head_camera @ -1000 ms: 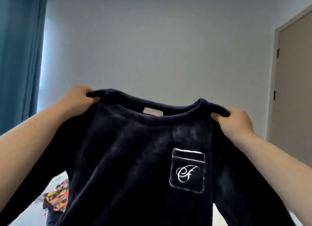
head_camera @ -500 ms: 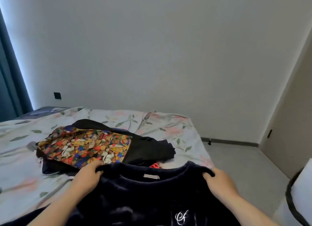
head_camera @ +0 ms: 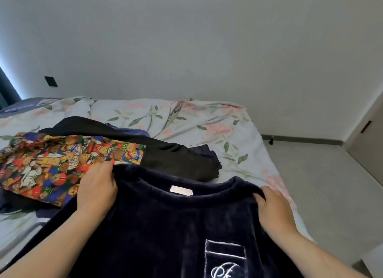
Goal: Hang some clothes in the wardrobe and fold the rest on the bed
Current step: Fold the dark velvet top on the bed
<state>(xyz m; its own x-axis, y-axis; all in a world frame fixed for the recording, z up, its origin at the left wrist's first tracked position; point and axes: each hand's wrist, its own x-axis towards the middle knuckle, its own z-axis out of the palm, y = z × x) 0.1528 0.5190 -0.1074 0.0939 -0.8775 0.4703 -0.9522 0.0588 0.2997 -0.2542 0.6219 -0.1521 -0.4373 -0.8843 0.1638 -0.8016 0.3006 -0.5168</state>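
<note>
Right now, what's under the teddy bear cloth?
A black garment sticks out from under the bear cloth, and dark blue fabric peeks out at its near left edge. All lie on the bed. What else the cloth covers can't be seen.

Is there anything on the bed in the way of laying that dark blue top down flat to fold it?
Partly. Both hands, left and right, hold the navy top by its shoulders. Just beyond its collar lie a teddy-bear print garment and a black garment. The floral bedspread farther right is bare.

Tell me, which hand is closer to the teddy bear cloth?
Left. The left hand overlaps the teddy bear cloth; the right hand is across the sweater.
</note>
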